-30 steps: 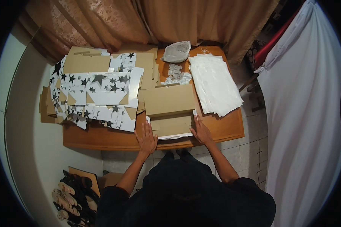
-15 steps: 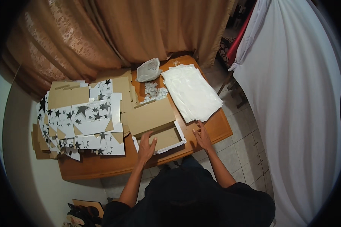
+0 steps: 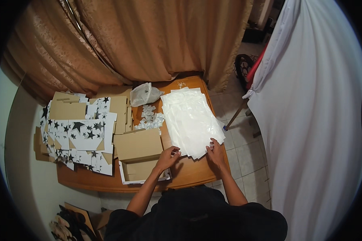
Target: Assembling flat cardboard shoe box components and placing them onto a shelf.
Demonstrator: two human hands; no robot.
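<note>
A thick stack of white, slightly shiny sheets lies on the right part of the table. My right hand is at its near right corner, thumb and fingers apart, fingertips touching the edge. At the stack's near left corner is my left hand, its fingers loosely curved and apart, apparently with nothing in them. Below that wrist stands a cardboard box with a white outside and its brown lid tipped back. My left forearm covers the box's right end.
Flattened white boxes with black stars are piled on the left of the wooden table. Several small white packets lie behind the box, near a translucent bag. Brown curtains hang behind; a white cloth hangs right.
Both hands have gone from beside the open box to the near corners of the white stack. The view has shifted, so the table sits lower and further left.
</note>
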